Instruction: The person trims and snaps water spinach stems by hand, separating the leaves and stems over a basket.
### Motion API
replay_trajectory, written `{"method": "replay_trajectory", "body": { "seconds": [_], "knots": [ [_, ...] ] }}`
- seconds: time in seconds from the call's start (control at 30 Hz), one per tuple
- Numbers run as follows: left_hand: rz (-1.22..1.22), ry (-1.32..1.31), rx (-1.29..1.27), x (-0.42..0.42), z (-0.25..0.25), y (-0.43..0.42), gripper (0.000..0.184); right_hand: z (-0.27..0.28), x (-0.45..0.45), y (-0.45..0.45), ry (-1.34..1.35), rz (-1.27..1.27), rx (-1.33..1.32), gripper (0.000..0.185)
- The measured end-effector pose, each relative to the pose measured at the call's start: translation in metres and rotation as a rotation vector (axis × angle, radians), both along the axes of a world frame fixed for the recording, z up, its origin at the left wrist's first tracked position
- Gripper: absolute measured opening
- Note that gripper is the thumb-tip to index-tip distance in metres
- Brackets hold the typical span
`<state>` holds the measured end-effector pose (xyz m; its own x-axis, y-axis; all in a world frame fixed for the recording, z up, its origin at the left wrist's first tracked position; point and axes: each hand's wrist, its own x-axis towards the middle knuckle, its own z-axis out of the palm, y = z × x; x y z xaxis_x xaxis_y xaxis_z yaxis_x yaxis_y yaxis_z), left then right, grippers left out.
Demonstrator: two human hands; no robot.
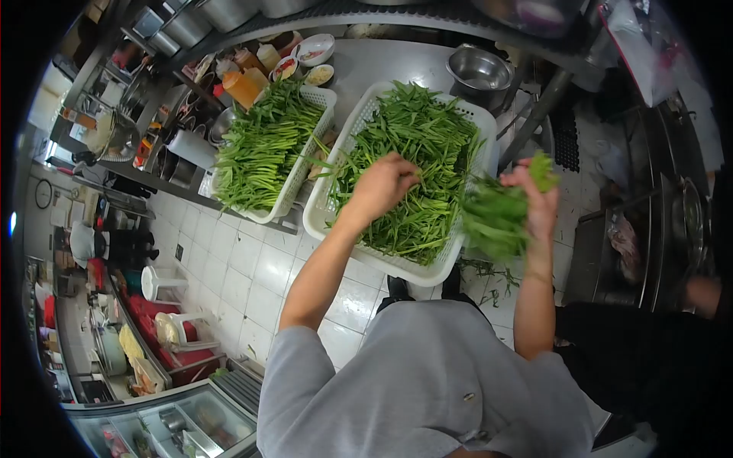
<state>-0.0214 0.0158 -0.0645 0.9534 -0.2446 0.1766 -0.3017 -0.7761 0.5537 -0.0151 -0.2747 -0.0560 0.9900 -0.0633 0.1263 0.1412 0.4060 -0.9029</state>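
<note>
A white plastic basket point(479, 113) in front of me is heaped with cut water spinach point(427, 137). Over the middle of the heap, my left hand point(385, 187) is closed, its fingertips pinched at the greens; what exactly lies between them is small and partly hidden. Off the basket's right side, my right hand point(534, 200) grips a bunch of water spinach point(495, 217), its leaves blurred by motion and its pale green end showing above the fingers. To the left, a second white basket point(324, 99) holds water spinach laid in neat rows, stems towards me.
Behind the baskets are a steel bowl point(481, 70), sauce bottles point(243, 88) and small bowls point(314, 49) on a steel counter. A shelf edge point(336, 19) crosses above. Dropped leaves point(492, 278) lie on the tiled floor. A person in dark clothes point(634, 359) is close at right.
</note>
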Motion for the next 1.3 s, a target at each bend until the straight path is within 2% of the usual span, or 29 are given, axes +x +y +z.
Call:
{"method": "replay_trajectory", "body": {
  "seconds": [0.03,0.1,0.13,0.17,0.23,0.27,0.37,0.43,0.47,0.5,0.57,0.67,0.8,0.93,1.03,1.1,1.17,1.23,1.27,1.3],
  "knots": [
    [0.043,-0.026,-0.106,0.002,0.013,0.008,0.021,-0.006,0.01,0.006,-0.009,0.008,-0.084,0.021],
    [0.135,-0.087,-0.32,0.005,0.047,0.03,0.022,0.001,0.015,0.004,0.012,0.061,0.27,0.02],
    [0.19,0.019,-0.444,0.006,0.068,0.04,0.022,0.005,0.017,0.004,0.024,0.096,0.445,0.019],
    [0.244,0.127,-0.567,0.005,0.088,0.047,0.022,0.014,0.017,0.005,0.008,0.084,0.307,0.02],
    [0.206,0.095,-0.761,0.0,0.118,0.055,0.025,0.04,0.019,0.012,-0.035,0.058,0.035,0.022],
    [0.205,0.084,-0.762,0.0,0.126,0.06,0.029,0.051,0.018,0.021,-0.074,0.053,-0.087,0.021],
    [0.169,0.105,-0.777,-0.004,0.143,0.056,0.03,0.087,0.018,0.044,-0.156,0.193,-0.4,0.02],
    [0.099,0.11,-0.798,-0.003,0.146,0.045,0.028,0.109,0.018,0.065,-0.292,0.186,-0.612,0.021],
    [0.059,0.12,-0.779,-0.003,0.147,0.041,0.027,0.109,0.024,0.075,-0.495,0.16,-0.652,0.025],
    [0.018,0.13,-0.76,-0.002,0.147,0.035,0.027,0.116,0.027,0.082,-0.582,0.17,-0.768,0.028],
    [-0.034,0.152,-0.792,-0.002,0.144,0.024,0.026,0.114,0.036,0.099,-0.694,0.196,-0.741,0.027],
    [-0.113,0.215,-0.828,0.001,0.138,0.021,0.025,0.127,0.04,0.099,-0.171,0.657,-0.754,0.024],
    [-0.15,0.282,-0.767,0.0,0.137,0.018,0.027,0.109,0.046,0.091,-0.117,0.754,-0.555,0.02],
    [-0.111,-0.026,-0.296,0.002,0.124,0.005,0.025,0.102,0.041,0.069,-0.02,0.708,-0.791,0.023],
    [0.016,-0.219,-0.095,0.007,0.115,0.008,0.027,0.086,0.031,0.029,0.048,0.632,-0.755,0.024],
    [0.049,-0.113,-0.279,0.009,0.112,0.005,0.022,0.074,0.022,-0.01,0.046,0.492,-0.559,0.028],
    [0.02,-0.045,-0.52,0.012,0.102,-0.012,0.019,0.06,0.014,-0.052,0.025,0.338,-0.35,0.02],
    [-0.079,-0.053,-0.607,0.017,0.094,-0.05,0.016,0.048,0.002,-0.082,0.057,0.13,-0.204,0.018],
    [-0.112,-0.098,-0.56,0.017,0.098,-0.072,0.016,0.037,0.001,-0.101,0.061,0.081,-0.121,0.017],
    [-0.179,-0.142,-0.637,0.026,0.086,-0.092,0.018,0.026,0.0,-0.118,0.065,0.029,-0.037,0.017]
  ]
}}
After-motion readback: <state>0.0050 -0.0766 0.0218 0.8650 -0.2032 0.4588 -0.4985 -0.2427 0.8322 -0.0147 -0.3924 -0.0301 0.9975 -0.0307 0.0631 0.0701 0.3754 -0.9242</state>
